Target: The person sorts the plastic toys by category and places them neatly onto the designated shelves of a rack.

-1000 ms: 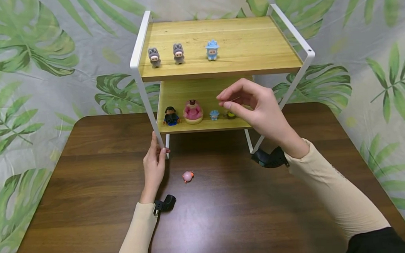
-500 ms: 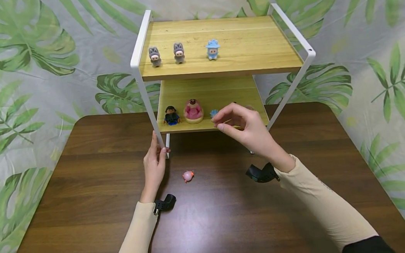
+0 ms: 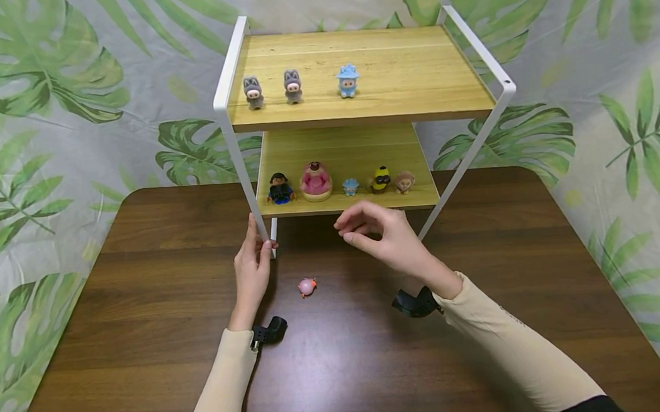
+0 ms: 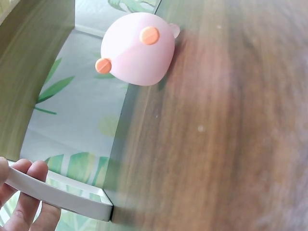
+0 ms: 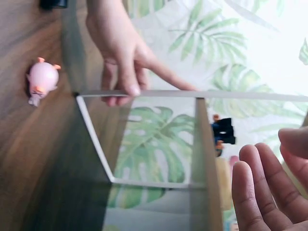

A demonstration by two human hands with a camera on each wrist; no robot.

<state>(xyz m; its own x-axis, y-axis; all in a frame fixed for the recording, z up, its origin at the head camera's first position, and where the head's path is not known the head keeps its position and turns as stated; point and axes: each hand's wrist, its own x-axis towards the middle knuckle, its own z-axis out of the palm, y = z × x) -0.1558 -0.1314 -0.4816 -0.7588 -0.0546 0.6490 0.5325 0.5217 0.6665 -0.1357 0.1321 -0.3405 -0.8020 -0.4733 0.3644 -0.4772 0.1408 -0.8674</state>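
Observation:
My left hand (image 3: 251, 267) grips the front left white leg (image 3: 235, 158) of a two-tier shelf near its foot. In the left wrist view its fingers (image 4: 37, 170) wrap behind the white frame. My right hand (image 3: 381, 235) hovers in front of the lower tier's edge, fingers loosely bent and nothing between them. A round pink toy with orange feet (image 3: 307, 287) lies on the table between the two hands, closer to the left. On the lower tier (image 3: 337, 139) stand a dark-clothed figure (image 3: 280, 189), a pink bear (image 3: 315, 181), a small blue figure (image 3: 351, 186), a yellow figure (image 3: 381, 179) and a brownish one (image 3: 405, 182).
Two grey figures (image 3: 292, 86) and a blue-hatted figure (image 3: 347, 81) stand along the left and middle of the upper tier (image 3: 412, 68). The shelf stands toward the back of a brown wooden table (image 3: 340, 369). Leaf-patterned cloth (image 3: 50, 91) hangs behind.
My right hand has come down and left from in front of the lower tier, uncovering the yellow and brownish figures. My left hand stays on the leg.

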